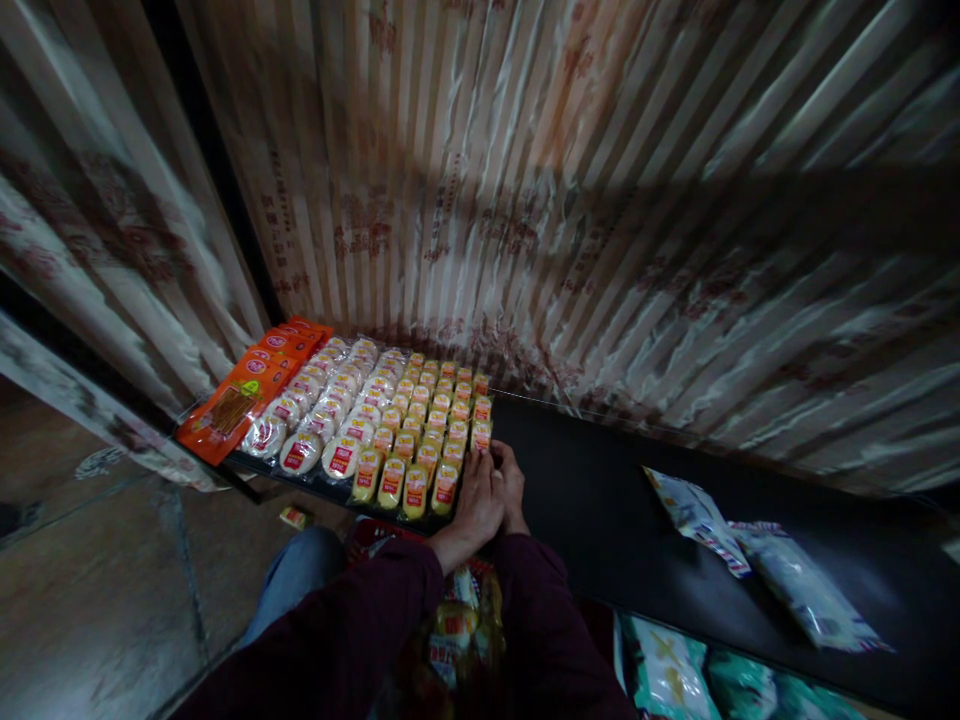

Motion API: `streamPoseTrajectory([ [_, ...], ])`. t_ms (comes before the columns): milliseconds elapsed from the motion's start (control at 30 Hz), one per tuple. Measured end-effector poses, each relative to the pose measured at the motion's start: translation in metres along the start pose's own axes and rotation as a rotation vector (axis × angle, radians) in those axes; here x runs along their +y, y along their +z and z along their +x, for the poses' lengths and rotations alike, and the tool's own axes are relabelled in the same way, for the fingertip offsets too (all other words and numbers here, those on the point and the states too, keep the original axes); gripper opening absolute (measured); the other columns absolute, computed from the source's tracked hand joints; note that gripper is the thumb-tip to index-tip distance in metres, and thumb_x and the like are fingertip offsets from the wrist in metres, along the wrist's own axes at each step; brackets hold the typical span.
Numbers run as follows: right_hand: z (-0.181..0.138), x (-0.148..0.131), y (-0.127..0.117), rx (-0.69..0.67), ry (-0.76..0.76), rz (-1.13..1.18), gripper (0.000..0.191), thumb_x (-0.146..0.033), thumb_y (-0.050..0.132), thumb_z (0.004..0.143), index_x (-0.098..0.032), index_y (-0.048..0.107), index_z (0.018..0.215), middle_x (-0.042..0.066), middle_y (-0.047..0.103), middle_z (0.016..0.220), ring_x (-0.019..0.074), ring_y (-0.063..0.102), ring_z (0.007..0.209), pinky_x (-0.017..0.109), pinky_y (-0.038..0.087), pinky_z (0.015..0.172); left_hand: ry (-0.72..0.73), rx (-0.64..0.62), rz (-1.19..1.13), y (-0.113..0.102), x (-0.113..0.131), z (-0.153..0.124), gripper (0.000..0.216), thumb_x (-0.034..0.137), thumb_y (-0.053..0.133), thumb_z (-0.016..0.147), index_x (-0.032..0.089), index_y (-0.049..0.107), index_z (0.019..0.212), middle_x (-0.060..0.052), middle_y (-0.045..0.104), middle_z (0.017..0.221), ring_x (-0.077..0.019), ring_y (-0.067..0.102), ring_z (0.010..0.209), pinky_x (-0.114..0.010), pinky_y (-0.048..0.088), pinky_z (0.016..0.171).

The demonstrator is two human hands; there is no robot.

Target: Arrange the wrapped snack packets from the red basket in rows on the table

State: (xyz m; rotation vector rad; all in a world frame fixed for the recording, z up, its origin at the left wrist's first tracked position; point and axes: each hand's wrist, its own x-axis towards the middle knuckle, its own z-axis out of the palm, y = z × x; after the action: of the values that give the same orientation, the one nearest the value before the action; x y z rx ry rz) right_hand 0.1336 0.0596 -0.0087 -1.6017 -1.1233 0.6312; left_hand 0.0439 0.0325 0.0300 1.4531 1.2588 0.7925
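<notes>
On the black shelf (pixel 570 480), small yellow wrapped cakes (pixel 415 490) stand in close rows. My left hand (pixel 478 500) and my right hand (pixel 511 485) meet at the right end of these rows, fingers bent and close together. Their fingertips press around a wrapped cake (pixel 481 436) in the outermost row; the hands cover its lower part. Left of the yellow cakes are rows of round white wrapped cakes (pixel 302 453). Flat orange snack packets (pixel 225 410) lie overlapping at the shelf's far left.
Two silvery packets (pixel 806 580) lie on the right part of the shelf. Below it are green and white bags (pixel 667 665) and a container of assorted wrapped snacks (pixel 454 625) under my arms. Printed plastic sheeting (pixel 480 200) hangs behind. A small packet (pixel 295 517) is on the floor.
</notes>
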Motion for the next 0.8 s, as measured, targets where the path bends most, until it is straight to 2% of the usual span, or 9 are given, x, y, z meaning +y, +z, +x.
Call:
streamPoseTrajectory([
  [233, 0.005, -0.002, -0.001, -0.014, 0.012, -0.052, 0.037, -0.036, 0.054, 0.067, -0.019, 0.066, 0.098, 0.008, 0.075, 0.092, 0.0227, 0.066, 0.084, 0.034, 0.053, 0.078, -0.002, 0.0, 0.023, 0.005, -0.001, 0.008, 0.062, 0.031, 0.034, 0.091, 0.002, 0.038, 0.146, -0.017, 0.026, 0.158, -0.0254, 0.015, 0.15, -0.038, 0.006, 0.124],
  [433, 0.009, 0.011, 0.0, -0.012, 0.002, -0.066, 0.036, -0.038, 0.051, 0.066, -0.02, 0.065, 0.093, 0.007, 0.072, 0.093, 0.0228, 0.063, 0.086, 0.036, 0.05, 0.083, -0.009, 0.018, 0.031, 0.007, -0.002, 0.012, 0.062, 0.03, 0.035, 0.091, 0.004, 0.038, 0.146, -0.016, 0.029, 0.158, -0.0269, 0.016, 0.15, -0.039, 0.007, 0.124],
  [567, 0.012, 0.017, 0.002, 0.021, -0.042, -0.121, 0.036, -0.037, 0.05, 0.064, -0.02, 0.065, 0.092, 0.009, 0.069, 0.094, 0.0248, 0.061, 0.09, 0.039, 0.049, 0.088, -0.008, 0.013, 0.035, 0.006, -0.002, 0.014, 0.063, 0.029, 0.035, 0.09, 0.0, 0.037, 0.145, -0.019, 0.027, 0.157, -0.0281, 0.016, 0.149, -0.04, 0.007, 0.124],
  [700, 0.013, 0.022, 0.004, 0.035, -0.085, -0.167, 0.037, -0.038, 0.05, 0.067, -0.019, 0.066, 0.095, 0.011, 0.067, 0.096, 0.0256, 0.06, 0.093, 0.041, 0.049, 0.089, 0.022, -0.007, 0.032, 0.003, -0.003, 0.015, 0.059, 0.028, 0.036, 0.09, 0.006, 0.042, 0.144, -0.015, 0.032, 0.156, -0.0275, 0.017, 0.149, -0.042, 0.006, 0.124],
  [800, 0.013, 0.024, 0.005, 0.093, -0.091, -0.202, 0.042, -0.044, 0.048, 0.074, -0.018, 0.066, 0.101, 0.013, 0.067, 0.102, 0.0263, 0.059, 0.097, 0.042, 0.048, 0.091, 0.018, -0.02, 0.084, 0.002, -0.002, 0.014, 0.059, 0.029, 0.033, 0.092, 0.008, 0.04, 0.146, -0.013, 0.03, 0.158, -0.0263, 0.016, 0.15, -0.041, 0.005, 0.125],
])
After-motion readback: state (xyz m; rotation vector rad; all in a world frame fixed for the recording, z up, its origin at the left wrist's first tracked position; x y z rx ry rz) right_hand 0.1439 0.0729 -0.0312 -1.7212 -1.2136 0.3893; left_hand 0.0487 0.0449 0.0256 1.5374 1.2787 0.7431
